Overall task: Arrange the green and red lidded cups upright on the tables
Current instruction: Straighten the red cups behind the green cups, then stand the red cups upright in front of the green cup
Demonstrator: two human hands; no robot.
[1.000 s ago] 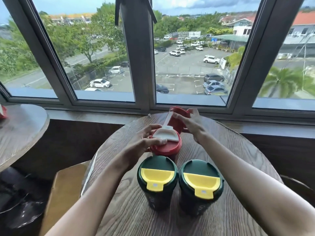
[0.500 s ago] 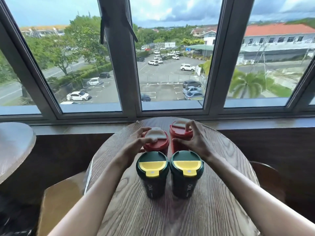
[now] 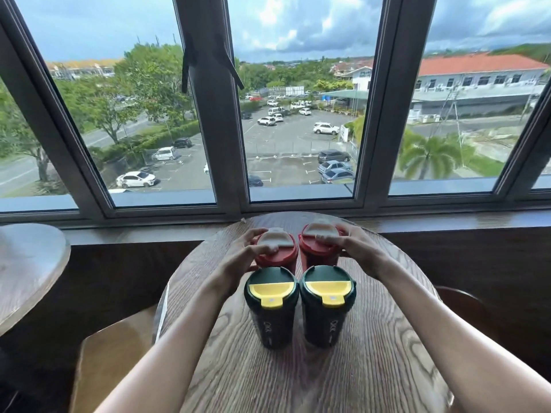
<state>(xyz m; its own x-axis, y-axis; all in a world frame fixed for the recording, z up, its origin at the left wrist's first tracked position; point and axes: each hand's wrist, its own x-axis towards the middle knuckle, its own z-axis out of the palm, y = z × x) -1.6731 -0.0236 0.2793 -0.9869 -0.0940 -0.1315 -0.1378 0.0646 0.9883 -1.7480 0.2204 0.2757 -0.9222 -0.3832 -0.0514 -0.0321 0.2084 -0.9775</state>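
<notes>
Nearest on the round wooden table (image 3: 298,380): two dark green cups with yellow lids (image 3: 300,305), upright, side by side, untouched. Just behind, two red cups with white-flapped lids (image 3: 298,248), also upright, left hand (image 3: 238,260) gripping one, right hand (image 3: 356,248) gripping the other.

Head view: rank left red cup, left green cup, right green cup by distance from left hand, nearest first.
1. left red cup: under the left hand, touching.
2. left green cup: just in front, near side.
3. right green cup: farther right.
</notes>
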